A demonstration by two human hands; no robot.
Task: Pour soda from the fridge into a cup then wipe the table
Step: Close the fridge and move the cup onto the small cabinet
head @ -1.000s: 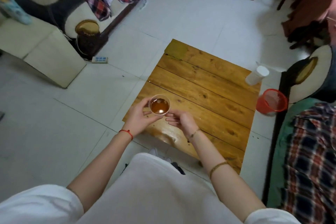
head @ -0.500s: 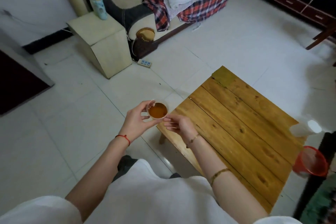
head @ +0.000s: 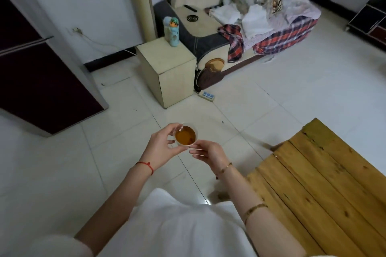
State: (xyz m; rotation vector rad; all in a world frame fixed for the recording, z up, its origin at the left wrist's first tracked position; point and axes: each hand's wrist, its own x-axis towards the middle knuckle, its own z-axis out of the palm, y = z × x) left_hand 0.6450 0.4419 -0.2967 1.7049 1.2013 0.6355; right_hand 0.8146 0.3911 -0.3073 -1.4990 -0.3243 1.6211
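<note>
A small clear cup (head: pixel 185 136) of amber soda is held over the white tiled floor, left of the wooden table (head: pixel 325 185). My left hand (head: pixel 161 145) grips the cup's left side with curled fingers and thumb. My right hand (head: pixel 206 154) touches the cup's lower right side with its fingertips. The dark fridge (head: pixel 35 73) stands at the far left, its door closed.
A cream cabinet (head: pixel 169 71) with a patterned bottle (head: pixel 173 31) on top stands ahead. A power strip (head: pixel 206 95) lies on the floor beside it. A sofa (head: pixel 240 33) with plaid cloth and laundry runs along the back wall.
The cup has left the table's near corner and now hangs over the floor to its left. My view swung left, bringing the fridge in and losing the red bin.
</note>
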